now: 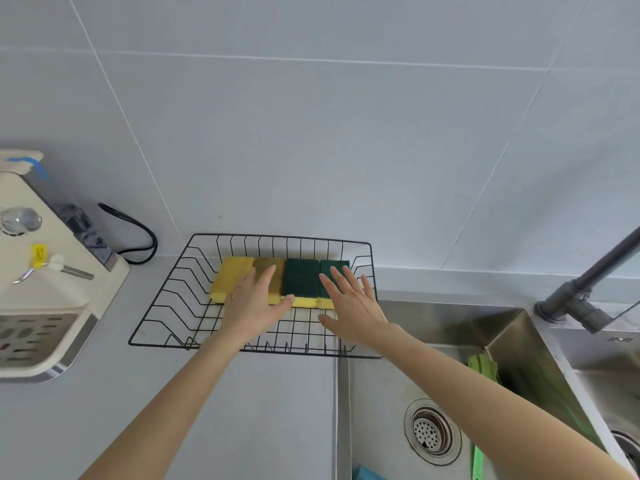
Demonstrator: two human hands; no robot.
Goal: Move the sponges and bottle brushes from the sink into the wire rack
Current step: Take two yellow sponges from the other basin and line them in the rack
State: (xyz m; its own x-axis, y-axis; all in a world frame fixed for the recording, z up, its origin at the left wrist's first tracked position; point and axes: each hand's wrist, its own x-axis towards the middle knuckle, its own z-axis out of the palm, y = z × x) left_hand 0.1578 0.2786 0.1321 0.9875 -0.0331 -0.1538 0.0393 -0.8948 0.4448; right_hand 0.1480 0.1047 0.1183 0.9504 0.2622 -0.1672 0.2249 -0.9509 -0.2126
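A black wire rack (166, 299) sits on the grey table (242, 410), with four sponges (301, 278) side by side along its back. The left hand (254, 303) and right hand (353, 306) hover over them, fingers spread, grasping nothing. Green brush handles (483, 367) lie in the steel sink (381, 393).
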